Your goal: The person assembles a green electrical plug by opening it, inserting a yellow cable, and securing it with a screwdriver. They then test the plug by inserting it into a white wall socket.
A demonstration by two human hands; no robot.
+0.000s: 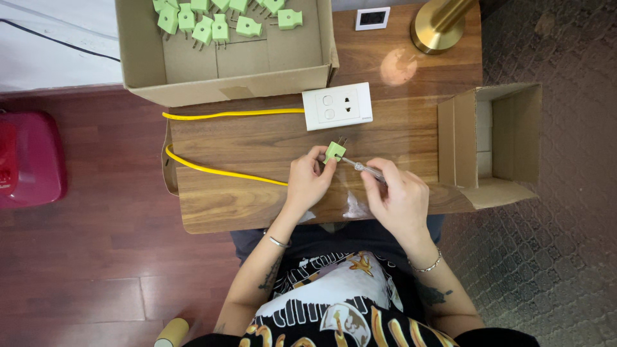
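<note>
My left hand (308, 182) grips a small light-green plug (334, 151) with its metal prongs pointing away from me. A small screwdriver (361, 167) is held in my right hand (400, 198), its tip touching the plug's side. Both hands hover over a wooden table (257, 148). A yellow cable (218, 170) runs from the plug side toward the left and loops back to a white wall socket plate (337, 106) lying just beyond the plug.
A cardboard box (225, 71) with several green plugs (212, 19) stands at the table's far left. An open cardboard box (495, 138) lies at the right. A brass lamp base (437, 29) and a small white frame (373, 18) stand behind. A red object (29, 157) sits on the floor.
</note>
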